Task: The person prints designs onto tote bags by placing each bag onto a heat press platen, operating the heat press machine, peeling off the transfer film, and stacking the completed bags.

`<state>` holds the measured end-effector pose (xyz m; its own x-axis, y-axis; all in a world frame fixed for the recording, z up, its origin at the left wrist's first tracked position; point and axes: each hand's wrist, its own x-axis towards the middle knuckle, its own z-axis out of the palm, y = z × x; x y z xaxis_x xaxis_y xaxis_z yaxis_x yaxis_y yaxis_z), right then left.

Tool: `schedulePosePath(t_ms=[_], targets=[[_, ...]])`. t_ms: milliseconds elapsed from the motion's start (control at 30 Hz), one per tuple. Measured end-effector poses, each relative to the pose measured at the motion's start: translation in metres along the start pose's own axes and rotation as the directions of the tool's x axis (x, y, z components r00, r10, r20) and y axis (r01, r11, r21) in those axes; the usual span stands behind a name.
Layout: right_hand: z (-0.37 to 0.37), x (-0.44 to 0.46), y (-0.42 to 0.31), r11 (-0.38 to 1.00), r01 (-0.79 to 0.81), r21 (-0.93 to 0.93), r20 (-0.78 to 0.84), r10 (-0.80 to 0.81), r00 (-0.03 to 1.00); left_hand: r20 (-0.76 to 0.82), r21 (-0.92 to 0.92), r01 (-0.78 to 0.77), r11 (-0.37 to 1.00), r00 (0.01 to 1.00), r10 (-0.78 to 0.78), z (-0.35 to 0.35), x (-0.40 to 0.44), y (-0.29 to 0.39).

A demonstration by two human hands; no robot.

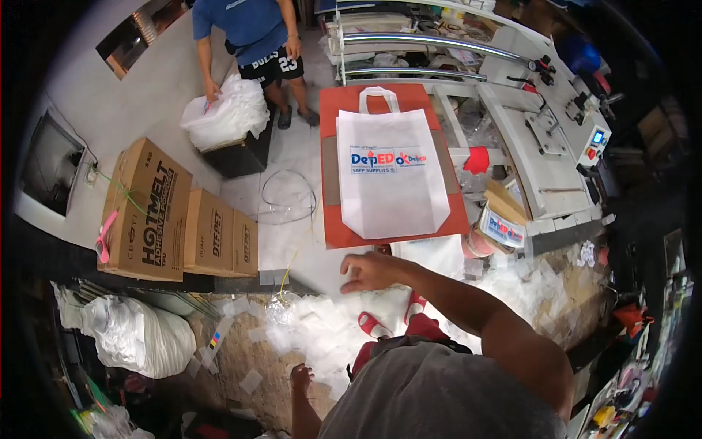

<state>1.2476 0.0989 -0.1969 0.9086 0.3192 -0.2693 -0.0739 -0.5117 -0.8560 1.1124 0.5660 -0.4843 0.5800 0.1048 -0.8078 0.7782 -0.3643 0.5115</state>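
A white tote bag (393, 197) lies flat on the red platen (455, 212), with its handle loop toward the far edge. Blue and red "DepED" lettering is printed across the upper half of the bag. My right hand (369, 272) hangs in the air just in front of the platen's near edge, thumb and fingers apart, holding nothing. Lower and to the left is my left hand (301, 377), beside my body, its fingers loosely curled and nothing visible in them.
Another person (245, 36) stands at the far left, one hand on a white pile (232, 110). Cardboard boxes (150, 212) line the left side. Press machinery (541, 132) stands right, near a small box of printed sheets (504, 227). White scraps (322, 329) cover the floor.
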Motion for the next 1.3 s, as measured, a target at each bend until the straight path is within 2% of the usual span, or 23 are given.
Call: schedulePosePath(t_ms=[67,133,200,267,300,333,400,433,567,667,733,767,800,867,933,1000,1033,1067,1133,1167,1200,1233,1300], targets=[[-0.011,-0.024,-0.012,0.899,-0.243,0.364,0.115,0.215,0.97,0.009,0.041,-0.047,0.998,0.999,0.047,-0.004,0.008,0.015],[-0.012,-0.034,0.028,0.88,-0.159,0.447,-0.17,0.258,0.951,0.038,0.024,-0.046,0.999,0.998,0.045,-0.005,0.013,0.02],[-0.019,-0.049,0.062,0.915,-0.004,0.404,-0.512,0.23,0.828,0.065,0.006,-0.044,0.999,0.997,0.044,-0.005,0.023,0.021],[-0.037,-0.077,0.081,0.905,-0.016,0.424,-0.569,0.281,0.773,0.093,-0.006,-0.046,0.999,0.995,0.046,-0.007,0.039,0.025],[-0.043,-0.092,0.082,0.907,-0.026,0.42,-0.593,0.297,0.748,0.182,0.02,-0.081,0.997,0.98,0.076,-0.014,0.076,-0.005],[-0.047,-0.108,0.083,0.907,-0.039,0.419,-0.618,0.317,0.72,0.187,0.035,-0.081,0.996,0.98,0.073,-0.012,0.065,0.0],[-0.049,-0.139,0.095,0.887,-0.218,0.406,-0.626,0.444,0.641,0.119,0.204,-0.152,0.967,0.984,0.13,-0.002,0.043,0.008],[-0.047,-0.154,0.105,0.862,-0.262,0.434,-0.624,0.498,0.603,0.168,0.154,0.0,0.988,0.985,-0.026,0.002,0.044,0.017],[-0.013,-0.211,0.207,0.811,-0.412,0.415,-0.742,0.564,0.364,0.167,0.257,0.005,0.966,0.985,-0.05,0.015,0.027,0.027],[0.012,-0.244,0.285,0.702,-0.648,0.294,-0.775,0.573,0.269,0.202,0.311,-0.021,0.95,0.978,-0.044,0.024,0.013,0.022],[0.023,-0.254,0.336,0.645,-0.66,0.386,-0.722,0.657,0.22,0.219,0.306,-0.082,0.948,0.976,0.014,0.036,-0.006,0.019],[0.027,-0.253,0.36,0.639,-0.677,0.365,-0.74,0.64,0.206,0.293,0.318,-0.004,0.948,0.952,-0.095,0.032,0.011,-0.003],[0.033,-0.25,0.384,0.637,-0.692,0.339,-0.758,0.621,0.2,0.29,0.34,0.014,0.94,0.95,-0.119,0.036,-0.004,-0.016],[0.042,-0.237,0.443,0.657,-0.691,0.3,-0.777,0.589,0.222,0.261,0.088,0.181,0.98,0.945,-0.198,0.051,-0.035,-0.036],[0.042,-0.213,0.484,0.602,-0.75,0.274,-0.772,0.603,0.202,0.476,-0.014,0.384,0.923,0.815,-0.331,0.033,-0.035,-0.102],[0.037,-0.187,0.526,0.507,-0.781,0.366,-0.689,0.711,0.139,0.538,-0.076,0.538,0.839,0.731,-0.42,0.046,-0.075,-0.114],[0.038,-0.175,0.543,0.462,-0.802,0.379,-0.673,0.732,0.104,0.39,0.151,0.402,0.903,0.815,-0.428,0.058,-0.106,-0.113],[0.033,-0.165,0.553,0.408,-0.823,0.397,-0.645,0.762,0.067,0.25,0.387,0.273,0.881,0.888,-0.385,0.083,-0.13,-0.106],[0.027,-0.152,0.567,0.297,-0.865,0.405,-0.583,0.813,0.006,0.203,0.326,0.33,0.886,0.891,-0.406,0.088,-0.147,-0.128],[0.032,-0.15,0.583,0.271,-0.867,0.419,-0.558,0.829,-0.011,0.194,0.432,0.381,0.817,0.846,-0.497,0.091,-0.15,-0.129],[0.037,-0.15,0.593,0.249,-0.868,0.429,-0.54,0.841,-0.026,0.177,0.428,0.402,0.81,0.841,-0.511,0.097,-0.158,-0.13],[0.041,-0.151,0.592,0.254,-0.87,0.422,-0.534,0.845,-0.012,0.133,0.441,0.386,0.81,0.865,-0.484,0.106,-0.164,-0.128],[0.037,-0.152,0.585,0.207,-0.876,0.435,-0.548,0.833,-0.075,0.092,0.442,0.357,0.823,0.894,-0.438,0.125,-0.169,-0.118]])
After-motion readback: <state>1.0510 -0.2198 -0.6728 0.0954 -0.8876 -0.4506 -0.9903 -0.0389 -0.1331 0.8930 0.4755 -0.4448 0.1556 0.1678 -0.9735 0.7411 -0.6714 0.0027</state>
